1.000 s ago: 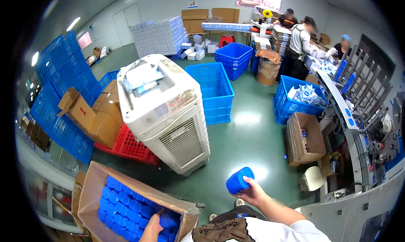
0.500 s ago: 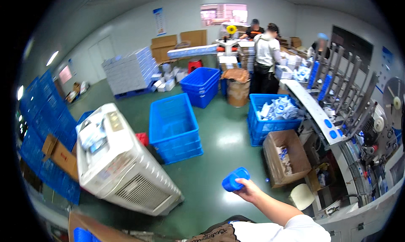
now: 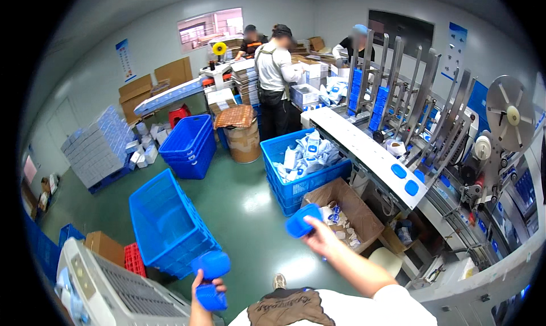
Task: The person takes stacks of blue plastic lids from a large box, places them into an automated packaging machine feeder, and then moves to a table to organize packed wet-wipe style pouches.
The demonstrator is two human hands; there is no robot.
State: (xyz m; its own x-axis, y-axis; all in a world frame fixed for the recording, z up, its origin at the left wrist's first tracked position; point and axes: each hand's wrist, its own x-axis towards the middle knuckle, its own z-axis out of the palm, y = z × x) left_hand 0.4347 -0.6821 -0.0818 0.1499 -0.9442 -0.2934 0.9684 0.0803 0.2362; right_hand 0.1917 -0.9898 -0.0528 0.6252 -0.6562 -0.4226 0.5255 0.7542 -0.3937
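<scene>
My right hand [image 3: 323,238] is closed on a stack of blue plastic lids [image 3: 301,219], rounded rectangles pressed together, held out in front of the brown carton. Low on the left, my left hand [image 3: 199,287] grips more blue lids; one bunch [image 3: 212,264] sticks up above the fingers and another bunch [image 3: 210,298] shows below them. To the right stands a machine with tall metal guide posts [image 3: 424,93] and a white feed plate [image 3: 364,147], on which two blue lids [image 3: 405,179] lie flat. Stacks of blue lids [image 3: 380,107] fill some of the posts.
A blue crate [image 3: 310,185] full of white-and-blue packs stands beside an open carton [image 3: 364,215] with scraps. Another blue crate [image 3: 170,223] is at left, near a white air cooler [image 3: 131,292]. A stool [image 3: 385,262] sits under the machine. Several people [image 3: 278,70] work behind.
My view has swung right toward the machine. My left hand with its blue lids has come into view, and the right hand still holds its stack.
</scene>
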